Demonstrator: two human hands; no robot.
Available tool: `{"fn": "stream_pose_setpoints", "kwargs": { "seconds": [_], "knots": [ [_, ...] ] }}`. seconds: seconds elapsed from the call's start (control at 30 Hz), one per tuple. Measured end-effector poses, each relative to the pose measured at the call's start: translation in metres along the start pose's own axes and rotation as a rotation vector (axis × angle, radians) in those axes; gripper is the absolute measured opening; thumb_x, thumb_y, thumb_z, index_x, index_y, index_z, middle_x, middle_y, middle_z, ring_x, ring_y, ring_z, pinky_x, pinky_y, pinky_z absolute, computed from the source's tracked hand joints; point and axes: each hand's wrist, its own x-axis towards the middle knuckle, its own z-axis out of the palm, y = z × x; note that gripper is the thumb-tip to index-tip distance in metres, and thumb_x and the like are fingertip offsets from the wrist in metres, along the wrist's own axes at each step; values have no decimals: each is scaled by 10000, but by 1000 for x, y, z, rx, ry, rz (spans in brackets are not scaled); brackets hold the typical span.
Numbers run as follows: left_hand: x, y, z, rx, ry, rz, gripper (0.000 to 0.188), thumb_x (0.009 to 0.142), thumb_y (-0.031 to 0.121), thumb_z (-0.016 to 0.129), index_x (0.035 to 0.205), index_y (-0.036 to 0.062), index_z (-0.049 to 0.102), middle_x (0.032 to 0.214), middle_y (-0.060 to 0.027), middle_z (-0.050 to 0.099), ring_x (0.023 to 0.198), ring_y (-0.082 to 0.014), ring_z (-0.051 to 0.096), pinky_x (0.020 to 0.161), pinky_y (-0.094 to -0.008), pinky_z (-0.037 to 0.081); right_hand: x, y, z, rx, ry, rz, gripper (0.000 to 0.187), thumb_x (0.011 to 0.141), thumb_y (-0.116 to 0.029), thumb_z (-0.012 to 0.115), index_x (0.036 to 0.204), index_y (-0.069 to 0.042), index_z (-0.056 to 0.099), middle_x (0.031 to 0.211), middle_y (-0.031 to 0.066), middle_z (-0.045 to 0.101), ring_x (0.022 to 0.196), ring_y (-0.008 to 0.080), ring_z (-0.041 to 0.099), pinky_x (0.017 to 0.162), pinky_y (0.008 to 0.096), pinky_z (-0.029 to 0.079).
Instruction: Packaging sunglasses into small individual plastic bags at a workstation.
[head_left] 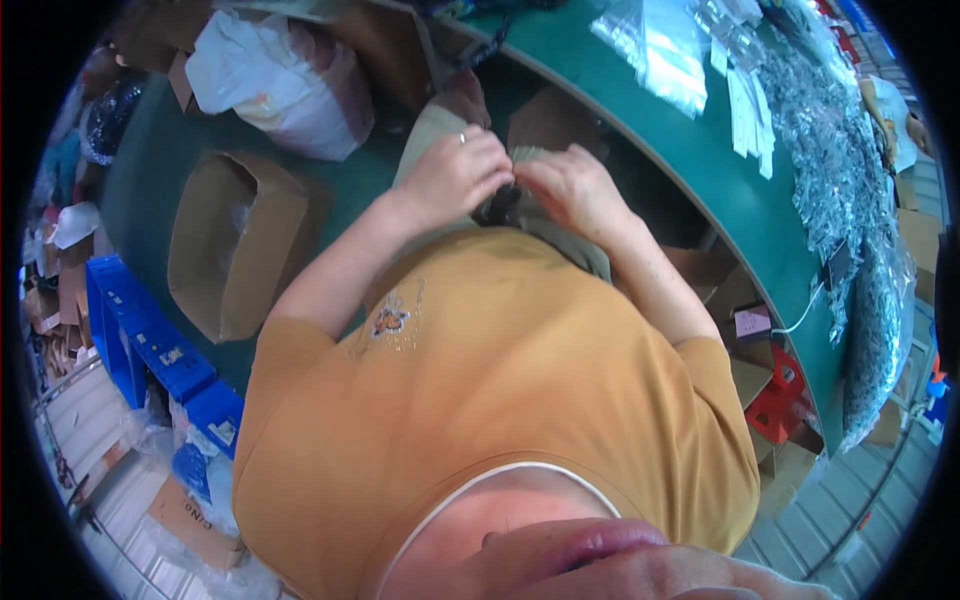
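Note:
My left hand [455, 178] and my right hand [575, 195] meet in front of my waist, above my light trousers [428, 135]. The fingertips of both hands are pinched and nearly touch each other. Just below the fingertips is a small dark thing [497, 207]. It is too small and too much covered to name, and I cannot tell whether the fingers grip it. A ring sits on one finger of the left hand.
A green table [640, 110] curves along the right, bearing clear plastic bags [665, 50], white strips [748, 110] and a heap of bubble wrap [830, 150]. To the left are an open cardboard box [290, 230], a stuffed white bag [300, 85] and blue crates [160, 340]. Under the table stands a red bin [778, 400].

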Motion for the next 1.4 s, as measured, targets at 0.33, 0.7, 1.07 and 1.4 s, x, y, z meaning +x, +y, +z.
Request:
{"fn": "stream_pose_setpoints", "kwargs": {
  "seconds": [0.33,0.7,1.07,1.4],
  "knots": [
    [20,43,-41,218,-24,307,201,846,154,766,940,89,601,930,-60,597,957,-256,614,1048,-461,472,-15,-31,-85,110,-141,21,122,932,-141,677,1044,-93,680,823,97,691,734,324,654,694,423,524],
    [63,-3,-76,-24,37,169,115,865,87,739,880,68,626,881,-83,653,849,-306,629,822,-421,498,-196,-108,-244,213,-75,1040,127,926,-64,691,1008,27,723,831,102,710,749,174,671,703,310,538],
    [73,-40,-54,-60,166,102,105,857,133,756,850,69,672,835,-73,667,808,-284,656,744,-402,520,-169,-62,-249,-261,-5,1219,427,839,-155,780,1227,-26,655,806,176,664,692,327,639,686,415,522],
    [44,-45,-79,-24,298,-104,102,876,139,746,892,70,674,867,-85,678,842,-286,670,764,-398,530,251,122,-283,-310,201,76,307,988,-340,632,1023,-57,745,916,168,712,844,353,689,769,432,538]
  ]
}}
